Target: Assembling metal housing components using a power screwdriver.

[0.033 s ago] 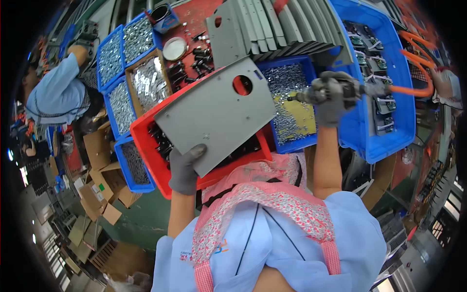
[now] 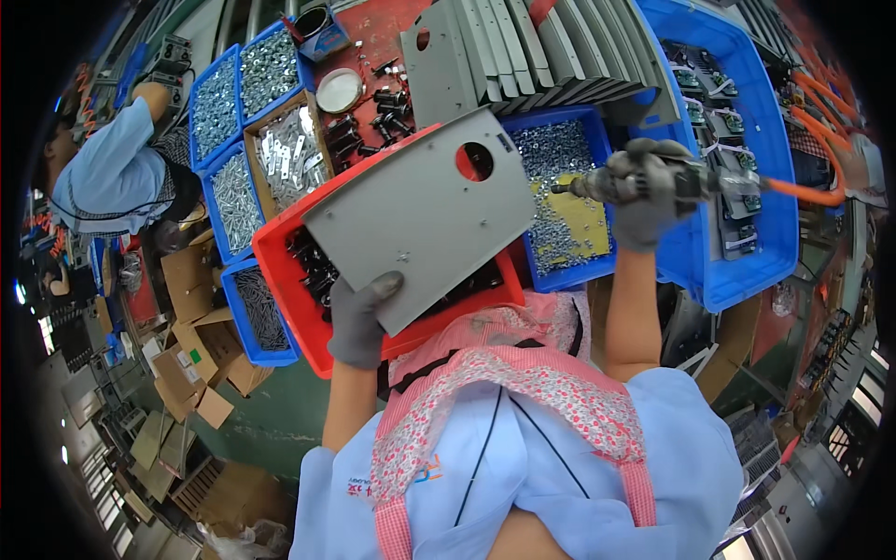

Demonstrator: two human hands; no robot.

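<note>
Two gloved hands shared the work at our desk (image 2: 373, 28). Our left hand (image 2: 359, 317) pinched the near corner of a grey metal plate (image 2: 420, 219), thumb on top, holding it tilted above the red bin (image 2: 280, 271). Its long axis ran from that grip up and to the right, toward the round hole. Our right hand (image 2: 644, 191) was wrapped tight around a pneumatic screwdriver (image 2: 672, 182), whose tip pointed left over the blue tray of screws (image 2: 560, 201), just beside the plate's far edge.
</note>
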